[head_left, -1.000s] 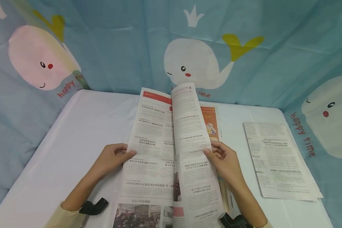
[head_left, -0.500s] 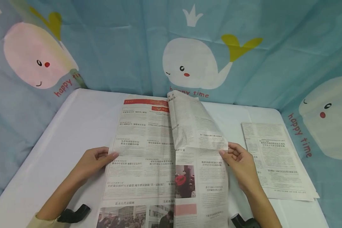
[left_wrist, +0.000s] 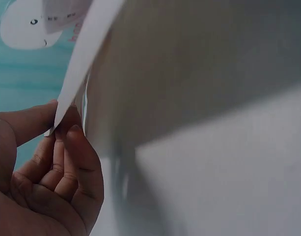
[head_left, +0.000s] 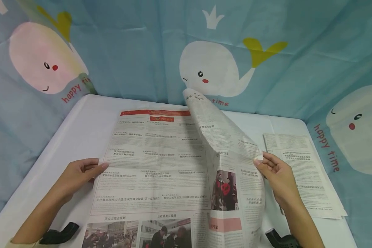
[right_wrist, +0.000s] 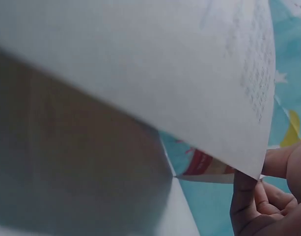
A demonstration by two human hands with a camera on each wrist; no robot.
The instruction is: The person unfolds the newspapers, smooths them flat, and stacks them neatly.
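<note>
A newspaper [head_left: 148,165] is spread between my two hands in the head view, its left page facing up with a red banner along the top and photos at the bottom. My left hand [head_left: 80,175] pinches its left edge between thumb and fingers, and the left wrist view shows the paper's edge in that pinch [left_wrist: 54,130]. The right edge is pinched by my right hand [head_left: 276,175]. On that side the sheet [head_left: 226,144] is slack, its top corner folding over and standing up from the page. From the right wrist, the paper's pale underside [right_wrist: 140,59] fills much of the view.
Right of my right forearm lies a folded stack of newspapers [head_left: 300,179] on the white tabletop [head_left: 68,137]. A blue curtain [head_left: 127,51] printed with whales hangs behind and at both sides. Black devices [head_left: 60,234] sit at my wrists.
My hands have moved apart, left hand leftward and right hand rightward, opening the newspaper wider. More of the left page shows, and the orange print once visible behind it is covered.
</note>
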